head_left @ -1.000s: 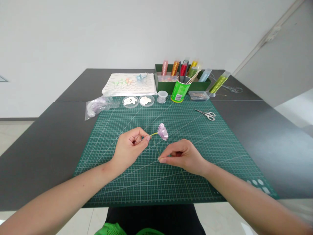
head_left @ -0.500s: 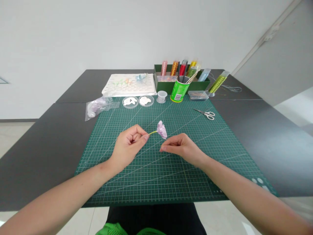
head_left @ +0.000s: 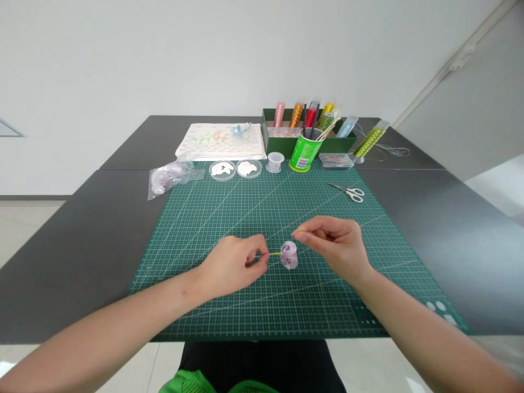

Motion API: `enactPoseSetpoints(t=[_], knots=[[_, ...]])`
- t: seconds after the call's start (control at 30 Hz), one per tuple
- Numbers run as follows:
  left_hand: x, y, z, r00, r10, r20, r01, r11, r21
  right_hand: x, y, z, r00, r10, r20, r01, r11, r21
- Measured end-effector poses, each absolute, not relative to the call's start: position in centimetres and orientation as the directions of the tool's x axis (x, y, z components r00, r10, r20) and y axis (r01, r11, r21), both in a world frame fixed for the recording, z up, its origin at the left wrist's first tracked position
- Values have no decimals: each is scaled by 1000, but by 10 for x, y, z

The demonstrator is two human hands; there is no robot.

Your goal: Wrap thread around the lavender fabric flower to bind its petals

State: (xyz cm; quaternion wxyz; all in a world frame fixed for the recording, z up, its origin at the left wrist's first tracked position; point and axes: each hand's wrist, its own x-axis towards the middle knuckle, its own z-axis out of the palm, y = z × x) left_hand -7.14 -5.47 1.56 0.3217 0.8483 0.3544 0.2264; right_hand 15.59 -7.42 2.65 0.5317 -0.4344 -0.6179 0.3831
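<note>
A small lilac artificial flower [head_left: 289, 255] with a thin green stem shows in the head view above the cutting mat [head_left: 245, 207]. Its stem is pinched between the thumb and fingertips of my left hand [head_left: 235, 265], with the bloom pointing right. My right hand [head_left: 338, 243] is just right of and a little beyond the bloom, apart from it. Thumb and forefinger are pressed together there; whatever they may hold is too small to make out.
White-handled scissors [head_left: 354, 194] lie on the mat's right. Behind stand two dishes of white pieces [head_left: 222, 170], a clear spool [head_left: 275, 162], a green can of tools [head_left: 305, 152] and a dark green box [head_left: 282, 144] of coloured tubes. A plastic bag [head_left: 167, 177] lies left.
My left hand has moved right and nearer to me, turning over, and the flower with it. My right hand has shifted right and its fingertips are now beyond the bloom. The view has shifted slightly.
</note>
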Motion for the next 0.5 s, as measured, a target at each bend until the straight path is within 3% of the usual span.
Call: enactPoseSetpoints(t=[0.27,0.5], knots=[[-74,-42,15,466,878,110,498,-363,788,159,-77,25,-480,845,238,124,333,-935],[-74,-43,23,410,905,115,426,-302,853,159,-75,23,-615,756,225,257,462,-849]])
